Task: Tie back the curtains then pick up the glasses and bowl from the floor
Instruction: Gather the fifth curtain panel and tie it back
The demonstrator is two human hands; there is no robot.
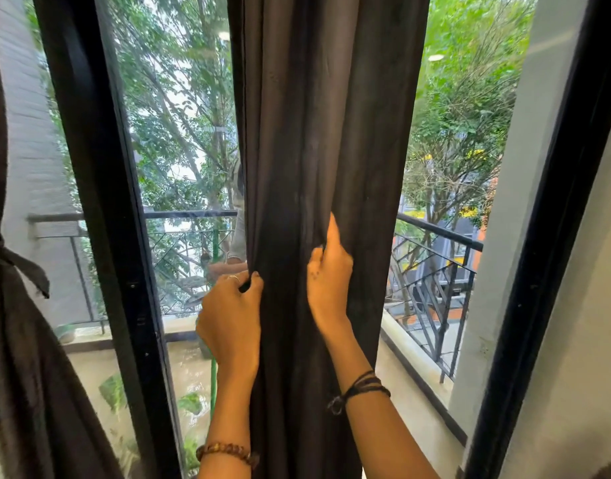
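A dark brown curtain (317, 133) hangs bunched in the middle of the glass door. My left hand (229, 312) grips its left edge at waist height, fingers curled round the cloth. My right hand (328, 281) pinches folds on the curtain's right side, a little higher. A second dark curtain (17, 357) at the far left is gathered and bound with a knotted tie-back (19, 262). No glasses or bowl are in view; the floor inside is hidden.
Black door frames stand at left (100, 202) and right (552, 236). Behind the glass lie a balcony with a black railing (438, 267), a green hose (213, 382) and trees. A pale wall (580, 357) is at the right.
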